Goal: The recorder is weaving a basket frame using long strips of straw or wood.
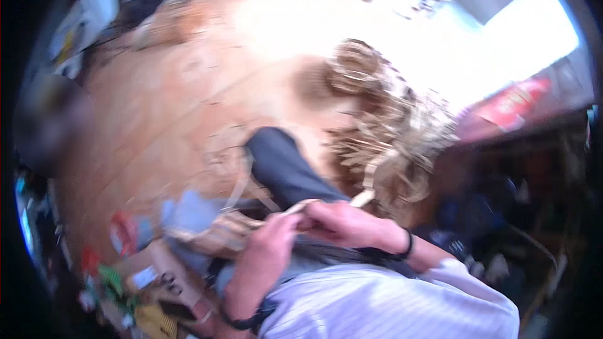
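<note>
The floor (166, 132) here is tan-brown. A tangled heap of brown strips (402, 132) lies on it, a round brown bundle (355, 66) beside.

I can see a brown cardboard box (164, 258) bearing a white label (145, 278), a pale-blue bundle (191, 208) near it, tan floor (163, 113), and a blurred red panel (512, 105) rightward.

The left hand (274, 236) and right hand (348, 223) grip a pale strip (363, 198); brown strips (402, 129) heap toward their one o'clock.
</note>
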`<act>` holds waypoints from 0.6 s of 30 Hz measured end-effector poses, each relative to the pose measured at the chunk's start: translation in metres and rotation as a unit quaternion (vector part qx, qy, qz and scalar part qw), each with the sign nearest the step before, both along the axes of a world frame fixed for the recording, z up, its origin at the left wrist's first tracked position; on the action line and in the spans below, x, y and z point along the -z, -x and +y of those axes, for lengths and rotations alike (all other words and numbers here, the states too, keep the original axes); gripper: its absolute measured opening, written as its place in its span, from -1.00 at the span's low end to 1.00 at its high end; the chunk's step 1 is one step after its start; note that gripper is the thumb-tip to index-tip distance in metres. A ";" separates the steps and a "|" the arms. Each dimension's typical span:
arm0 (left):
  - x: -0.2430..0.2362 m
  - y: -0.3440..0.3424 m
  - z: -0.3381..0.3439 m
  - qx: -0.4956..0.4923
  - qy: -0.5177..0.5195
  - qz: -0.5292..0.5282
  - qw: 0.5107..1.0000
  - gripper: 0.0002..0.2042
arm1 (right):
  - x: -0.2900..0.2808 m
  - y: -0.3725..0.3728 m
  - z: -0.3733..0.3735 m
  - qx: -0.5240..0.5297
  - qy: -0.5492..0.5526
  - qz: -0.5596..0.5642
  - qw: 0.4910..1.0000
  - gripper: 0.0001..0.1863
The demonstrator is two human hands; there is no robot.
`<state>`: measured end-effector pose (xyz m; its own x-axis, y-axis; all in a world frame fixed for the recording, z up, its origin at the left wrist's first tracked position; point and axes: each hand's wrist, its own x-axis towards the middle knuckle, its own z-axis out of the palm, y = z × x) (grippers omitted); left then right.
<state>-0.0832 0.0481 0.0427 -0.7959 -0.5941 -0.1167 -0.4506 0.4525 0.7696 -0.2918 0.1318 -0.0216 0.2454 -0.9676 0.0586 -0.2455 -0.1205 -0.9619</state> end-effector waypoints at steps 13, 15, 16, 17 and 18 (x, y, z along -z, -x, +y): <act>-0.021 -0.010 0.000 0.085 -0.261 0.015 0.961 -0.87 | 0.257 0.256 0.128 0.686 -0.222 0.378 0.580 -0.38; -0.030 -0.008 -0.007 0.175 -0.305 0.024 0.936 -0.86 | 0.301 0.311 0.149 0.717 -0.344 0.231 0.561 -0.34; -0.020 -0.013 -0.009 0.182 -0.344 0.032 0.920 -0.92 | 0.320 0.361 0.188 0.740 -0.383 0.118 0.541 -0.32; -0.021 -0.020 -0.010 0.176 -0.341 0.033 0.923 -0.92 | 0.323 0.365 0.177 0.736 -0.381 0.118 0.547 -0.32; -0.029 -0.025 -0.010 0.170 -0.373 0.001 0.912 -0.93 | 0.325 0.360 0.164 0.721 -0.391 0.093 0.565 -0.16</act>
<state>-0.0579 0.0380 0.0718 -0.9202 -0.0686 -0.3853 -0.3794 -0.0847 0.9213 -0.6519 0.2957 -0.3461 -0.8994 0.1174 -0.4211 0.3470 0.7777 -0.5242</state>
